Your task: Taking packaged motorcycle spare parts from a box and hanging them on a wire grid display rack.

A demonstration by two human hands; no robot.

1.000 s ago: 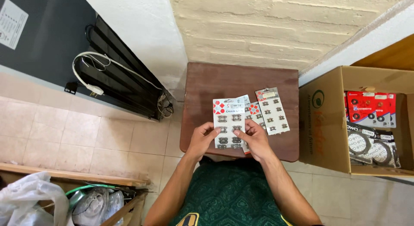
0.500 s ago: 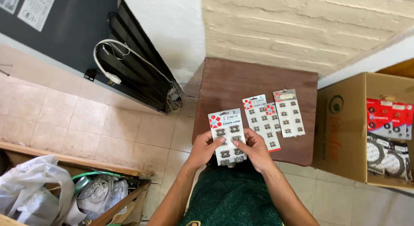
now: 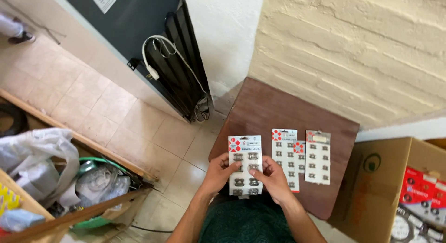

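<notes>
**Card held upright between both hands, just off the table's near edge**

Take the brown table (image 3: 278,108) as the marker. The white card of small metal links (image 3: 245,165) sits over the table's near-left corner, partly hanging out past the edge above the person's lap, and it is lifted rather than lying flat. Its long axis runs away from the person, with the red-marked top end pointing toward the table's far side.

The left hand (image 3: 218,174) pinches the card's left edge; the right hand (image 3: 274,178) pinches its right edge, thumb across the front face. Both grips are narrow, closed on the card at about mid-height, and neither hand looks nearer than the other.

Further along the table, to the right of the held one, two similar cards (image 3: 302,155) lie flat side by side, their long axes parallel to it. Beyond the table's right side stands an open cardboard box (image 3: 371,187).
</notes>
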